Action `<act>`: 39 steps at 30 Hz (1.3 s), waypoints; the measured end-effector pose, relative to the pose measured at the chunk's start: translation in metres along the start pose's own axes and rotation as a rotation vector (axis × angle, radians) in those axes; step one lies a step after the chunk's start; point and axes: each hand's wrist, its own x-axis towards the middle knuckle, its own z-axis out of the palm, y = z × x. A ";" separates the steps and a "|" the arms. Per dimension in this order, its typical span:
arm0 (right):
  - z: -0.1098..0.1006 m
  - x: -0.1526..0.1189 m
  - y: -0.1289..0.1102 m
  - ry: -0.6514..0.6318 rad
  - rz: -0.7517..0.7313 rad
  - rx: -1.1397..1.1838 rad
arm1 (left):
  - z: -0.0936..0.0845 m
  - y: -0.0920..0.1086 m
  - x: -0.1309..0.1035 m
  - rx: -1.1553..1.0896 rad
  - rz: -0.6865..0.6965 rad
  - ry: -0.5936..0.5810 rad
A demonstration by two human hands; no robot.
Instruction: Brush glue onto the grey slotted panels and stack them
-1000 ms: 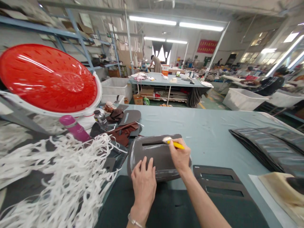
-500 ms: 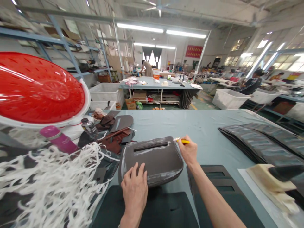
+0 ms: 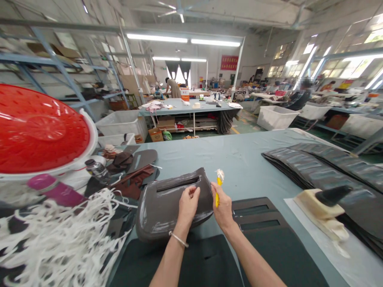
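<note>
A dark grey padded panel (image 3: 176,203) with whitish smears along its edges and a long slot near its far side lies in front of me, tilted up. My left hand (image 3: 189,205) is over its right half, fingers curled together by the slot's right end; whatever they pinch is hidden. At the panel's right edge, my right hand (image 3: 222,205) grips a small yellow-handled brush (image 3: 219,184), its white-caked tip pointing up. That hand's fingertips are close to the panel's corner. Flat dark pieces (image 3: 203,259) lie beneath, and slotted dark pieces (image 3: 269,223) lie to the right.
White strips (image 3: 68,239) heap at left, beside a purple bottle (image 3: 56,190), a clear bottle (image 3: 97,171) and a big red basin (image 3: 44,131). Stacked dark panels (image 3: 317,171) and a glue-crusted cream container (image 3: 317,213) with a black top stand right. People work farther back.
My left hand has moved from the panel's near edge to the slot's right end, fingers closing. The brush has swung from lying sideways at the corner to upright. The view has shifted right.
</note>
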 end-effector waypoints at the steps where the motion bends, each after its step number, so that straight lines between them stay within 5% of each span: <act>1: -0.001 -0.002 -0.006 -0.002 -0.009 0.052 | 0.005 0.001 0.003 -0.065 -0.017 -0.015; 5: 0.000 -0.007 -0.015 -0.048 0.045 0.273 | 0.014 0.001 0.010 -0.190 -0.039 -0.057; 9: 0.003 -0.007 0.003 -0.021 0.246 0.388 | 0.006 0.014 -0.002 -0.274 -0.053 -0.067; 15: -0.015 0.003 0.032 -0.126 0.390 0.569 | -0.003 0.079 -0.083 -0.488 -0.151 -0.340; 18: -0.040 0.005 0.046 -0.048 0.470 0.726 | 0.003 0.097 -0.122 -0.548 -0.164 -0.328; 21: -0.081 -0.004 0.065 0.051 0.571 0.805 | 0.017 0.094 -0.144 -0.606 -0.161 -0.251; 26: -0.182 -0.048 0.115 0.190 0.574 0.683 | 0.054 0.052 -0.157 -0.670 -0.266 -0.229; 32: -0.294 -0.135 0.194 0.203 0.532 -0.111 | 0.104 -0.058 -0.187 -0.422 -0.480 -0.261; 36: -0.327 -0.185 0.227 0.017 0.486 -0.408 | 0.132 -0.127 -0.216 -0.020 -0.482 -0.276; 39: -0.329 -0.205 0.242 -0.009 0.438 -0.507 | 0.146 -0.152 -0.228 0.245 -0.440 -0.186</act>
